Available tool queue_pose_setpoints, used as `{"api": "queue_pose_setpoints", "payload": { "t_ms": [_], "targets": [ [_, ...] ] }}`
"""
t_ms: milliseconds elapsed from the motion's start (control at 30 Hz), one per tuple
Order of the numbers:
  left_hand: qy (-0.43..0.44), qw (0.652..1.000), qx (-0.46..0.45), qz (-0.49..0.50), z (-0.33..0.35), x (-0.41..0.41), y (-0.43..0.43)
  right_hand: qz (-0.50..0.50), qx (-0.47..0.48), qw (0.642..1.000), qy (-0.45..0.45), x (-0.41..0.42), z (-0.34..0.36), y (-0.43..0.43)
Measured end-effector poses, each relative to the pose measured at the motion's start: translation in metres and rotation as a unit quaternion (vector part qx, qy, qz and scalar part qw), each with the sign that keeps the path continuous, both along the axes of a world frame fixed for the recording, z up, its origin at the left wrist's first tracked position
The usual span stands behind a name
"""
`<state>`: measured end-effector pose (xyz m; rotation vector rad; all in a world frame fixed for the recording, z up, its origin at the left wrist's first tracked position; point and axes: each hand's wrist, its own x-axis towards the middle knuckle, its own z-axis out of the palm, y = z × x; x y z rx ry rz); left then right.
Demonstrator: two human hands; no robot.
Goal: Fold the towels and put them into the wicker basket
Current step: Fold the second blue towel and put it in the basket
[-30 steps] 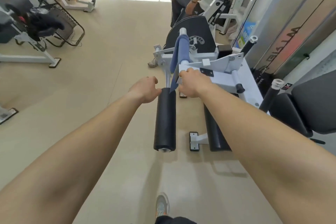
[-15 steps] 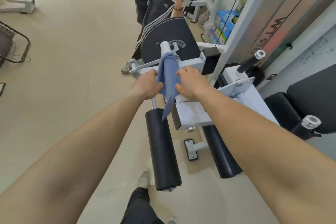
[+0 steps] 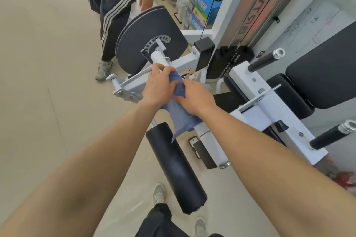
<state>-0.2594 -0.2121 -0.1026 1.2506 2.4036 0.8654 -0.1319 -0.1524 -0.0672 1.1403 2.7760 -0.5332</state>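
Blue towel [image 3: 183, 119] in the firm clutch of left hand [image 3: 157, 87] and right hand [image 3: 196, 98]

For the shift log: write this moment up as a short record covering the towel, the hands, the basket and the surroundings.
towel: blue towel, bunched at the top, lower corner hanging free by the black roller pad
hands: left hand and right hand both grip the towel's top, close to the white bar
folding: not yet done
wicker basket: not in view
nearby: a person in striped trousers stands behind the black disc
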Motion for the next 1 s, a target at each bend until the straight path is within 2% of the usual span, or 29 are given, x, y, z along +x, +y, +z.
{"api": "queue_pose_setpoints", "payload": {
  "t_ms": [167,300,533,667,767,1000],
  "targets": [
    [-0.022,1.000,0.012,-0.012,0.009,0.006,-0.001,-0.043,0.025,0.998,0.030,0.005,0.005,-0.012],
    [-0.023,0.999,0.032,-0.018,0.029,0.015,-0.003,-0.037,0.013,0.999,0.027,0.015,0.026,-0.018],
    [0.022,0.992,0.108,-0.057,0.096,0.063,0.007,-0.074,0.060,0.988,0.118,0.090,0.078,-0.014],
    [0.026,0.980,0.170,-0.098,0.147,0.137,0.016,-0.109,0.116,0.974,0.161,0.171,0.119,-0.009],
    [0.025,0.973,0.184,-0.137,0.169,0.214,0.021,-0.145,0.140,0.966,0.165,0.251,0.140,-0.016],
    [0.007,0.952,0.185,-0.244,0.158,0.438,0.007,-0.264,0.138,0.944,0.144,0.472,0.126,-0.070]
  ]
}}
